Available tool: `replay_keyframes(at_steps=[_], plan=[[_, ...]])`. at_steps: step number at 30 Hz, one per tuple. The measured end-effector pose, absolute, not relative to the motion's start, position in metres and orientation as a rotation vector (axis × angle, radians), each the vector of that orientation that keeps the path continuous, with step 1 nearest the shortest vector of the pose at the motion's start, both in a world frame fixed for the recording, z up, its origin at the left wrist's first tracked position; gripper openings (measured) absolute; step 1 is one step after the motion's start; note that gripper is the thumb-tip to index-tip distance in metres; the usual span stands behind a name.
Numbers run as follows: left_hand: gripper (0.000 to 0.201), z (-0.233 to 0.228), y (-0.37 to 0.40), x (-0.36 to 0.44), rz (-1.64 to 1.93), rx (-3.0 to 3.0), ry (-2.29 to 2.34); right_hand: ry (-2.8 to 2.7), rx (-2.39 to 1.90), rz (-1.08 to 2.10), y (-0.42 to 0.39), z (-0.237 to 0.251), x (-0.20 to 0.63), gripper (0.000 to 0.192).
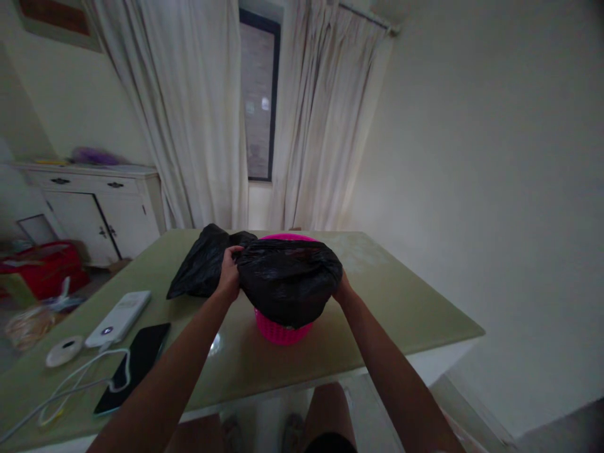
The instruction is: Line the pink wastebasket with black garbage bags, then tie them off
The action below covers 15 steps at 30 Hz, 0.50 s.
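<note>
while both our arms reach fwd over the green table [401, 302], we've got a black plastic bag [289, 277] draped over the pink basket [280, 330], which sits near the middle of the table, a bit toward us. bag covers the front & top of the basket; only the pink back rim and the lower part of the wall show under it.

our left hand [229, 274] sits at the bag's left edge, fingers curled in & pinching the film w/ the thumb on top. our right hand [341, 288] is at the bag's right side, mostly hidden behind the plastic, so we can't tell if it's spread or pinching – it touches the bag, that's abt all we see.

just left of the basket, behind our left hand, lies a second black bag [202, 261], crumpled flat on the table and touching or nearly touching the first.

further left on the table: a white power bank [119, 318], a dark phone [134, 365], a white cable [80, 380] looping btw them, and a small round white thing [63, 350] we can't identify.

risks as we judge them: the basket looks light & nothing pins it down, so an uneven tug on one side could tip or slide it. thin film pulled hard over the rim could tear. the left pinch could also catch the second bag, since they're so close. dim light makes the black edges hard to read, so a hem could get missed
</note>
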<state>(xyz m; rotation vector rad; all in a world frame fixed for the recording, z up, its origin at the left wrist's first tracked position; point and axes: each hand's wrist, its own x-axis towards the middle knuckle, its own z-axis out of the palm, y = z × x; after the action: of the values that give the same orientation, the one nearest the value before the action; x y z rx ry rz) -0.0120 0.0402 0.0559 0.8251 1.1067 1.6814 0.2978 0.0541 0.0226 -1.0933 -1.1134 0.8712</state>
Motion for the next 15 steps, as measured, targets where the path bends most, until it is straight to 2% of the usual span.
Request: replay_keyframes(at_steps=[7, 11, 15], plan=[[0.050, 0.040, 0.031, -0.027, 1.678, 1.224, 0.966, -1.176, -1.063, 0.532, 0.056, -0.030, 0.312, 0.047], [0.053, 0.030, 0.033, -0.028, 1.581, 1.291, 0.998, -1.231, -1.071, 0.540, 0.058, -0.048, 0.315, 0.042], [0.053, 0.030, 0.038, -0.029, 1.446, 1.249, 1.013, -1.253, -1.002, 0.589, 0.052, -0.053, 0.313, 0.051]])
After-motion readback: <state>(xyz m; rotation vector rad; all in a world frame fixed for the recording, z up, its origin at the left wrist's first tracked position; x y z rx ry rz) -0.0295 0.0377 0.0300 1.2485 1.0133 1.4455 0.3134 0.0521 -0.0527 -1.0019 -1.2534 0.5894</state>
